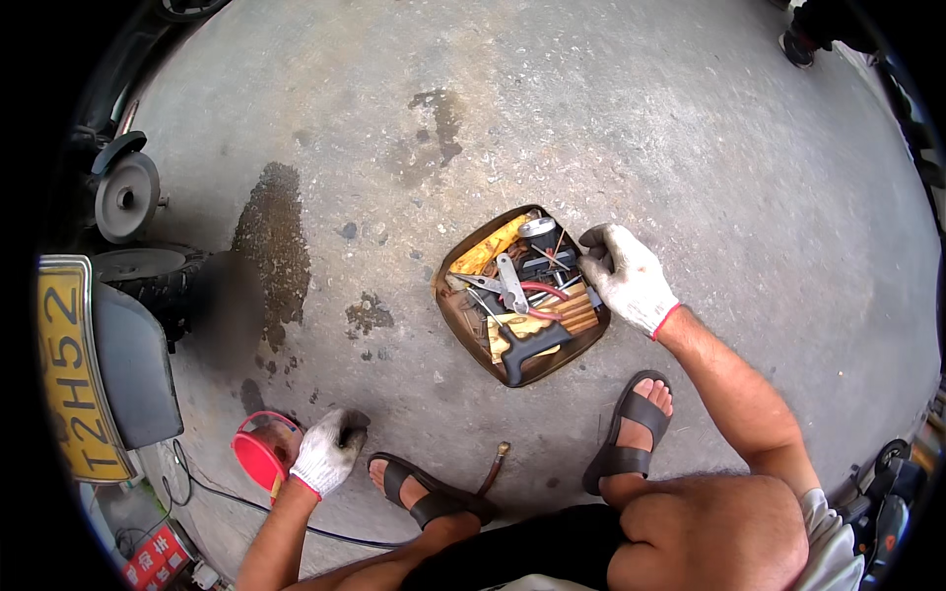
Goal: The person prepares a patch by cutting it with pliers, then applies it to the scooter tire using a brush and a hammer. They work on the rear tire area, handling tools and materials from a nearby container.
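Note:
An open brown tool tray [463, 335] lies on the concrete in front of me. Inside it are grey pliers [510, 284], a pair of red-handled pliers [547, 313], a tool with a black T-shaped handle [532, 347], a round metal-topped canister [537, 228] and yellow pieces. My right hand [631, 278], in a white work glove with dirty fingertips, closes on the tray's right rim. My left hand [333, 448], gloved likewise, hangs beside a red bucket [258, 455] with its fingers curled; what they hold, if anything, is hidden.
At left stand a vehicle's yellow plate [84, 369], a tyre [163, 295] and a grey disc [128, 197]. A black hose [232, 495] runs behind my left foot; a brass-ended hose [498, 463] lies between my sandals. Another person's shoe [796, 49] shows at upper right.

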Action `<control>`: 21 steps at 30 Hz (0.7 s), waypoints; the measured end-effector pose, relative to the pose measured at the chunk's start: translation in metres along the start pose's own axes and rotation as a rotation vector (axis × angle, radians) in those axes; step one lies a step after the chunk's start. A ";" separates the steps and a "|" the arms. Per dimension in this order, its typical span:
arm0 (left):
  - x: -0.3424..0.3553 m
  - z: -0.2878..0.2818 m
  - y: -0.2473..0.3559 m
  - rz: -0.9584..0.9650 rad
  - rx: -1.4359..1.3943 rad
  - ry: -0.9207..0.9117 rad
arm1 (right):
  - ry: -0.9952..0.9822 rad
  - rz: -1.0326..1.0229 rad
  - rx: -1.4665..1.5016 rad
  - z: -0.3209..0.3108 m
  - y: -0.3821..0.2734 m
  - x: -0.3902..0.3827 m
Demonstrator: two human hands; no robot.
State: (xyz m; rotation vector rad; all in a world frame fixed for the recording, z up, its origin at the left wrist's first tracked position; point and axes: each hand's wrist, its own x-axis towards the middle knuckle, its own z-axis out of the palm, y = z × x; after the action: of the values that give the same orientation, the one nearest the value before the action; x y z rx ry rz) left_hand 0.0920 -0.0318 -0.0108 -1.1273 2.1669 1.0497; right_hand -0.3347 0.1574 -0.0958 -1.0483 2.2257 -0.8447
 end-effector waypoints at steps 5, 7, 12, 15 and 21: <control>0.002 -0.016 0.005 0.043 0.088 -0.021 | -0.311 -0.066 -0.277 -0.004 0.017 0.001; 0.008 -0.022 0.004 0.059 0.123 -0.054 | -0.361 -0.065 -0.374 -0.003 0.018 0.006; 0.028 -0.022 0.012 0.163 0.210 -0.176 | -0.504 -0.001 -0.539 0.006 0.009 0.034; 0.040 -0.012 0.009 0.172 0.200 -0.238 | -0.605 0.055 -0.551 0.007 -0.005 0.051; 0.071 0.011 0.027 0.079 0.236 -0.165 | -0.592 0.149 -0.385 0.011 0.005 0.057</control>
State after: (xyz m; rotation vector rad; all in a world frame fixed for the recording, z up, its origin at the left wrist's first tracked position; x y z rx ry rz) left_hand 0.0310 -0.0460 -0.0559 -0.8251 2.1505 0.8594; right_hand -0.3609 0.1109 -0.1182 -1.1039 1.9423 -0.0135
